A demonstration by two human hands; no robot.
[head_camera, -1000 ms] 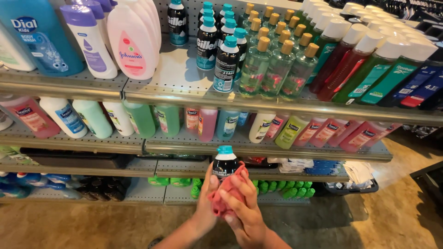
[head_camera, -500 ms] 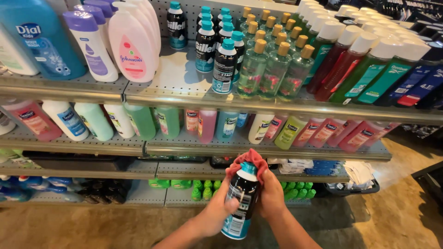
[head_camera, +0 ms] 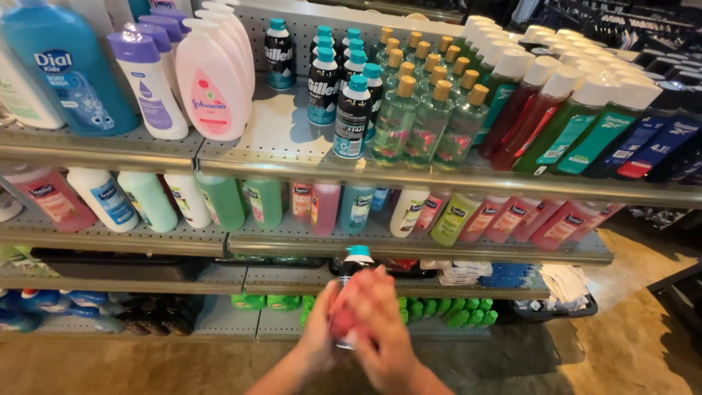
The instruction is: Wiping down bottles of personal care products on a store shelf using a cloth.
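The dark can with a teal cap (head_camera: 354, 272) is being held upright between both hands, a red cloth (head_camera: 349, 307) wrapping its body. The left hand (head_camera: 320, 333) is cupping it from behind while the right hand's (head_camera: 380, 325) fingers are lying spread over the cloth; steadying the can by its base while rubbing seems wisest.

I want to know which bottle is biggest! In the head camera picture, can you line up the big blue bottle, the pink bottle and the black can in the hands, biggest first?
1. Big blue bottle
2. Pink bottle
3. Black can, held in both hands and mostly covered, so its place is unsure.
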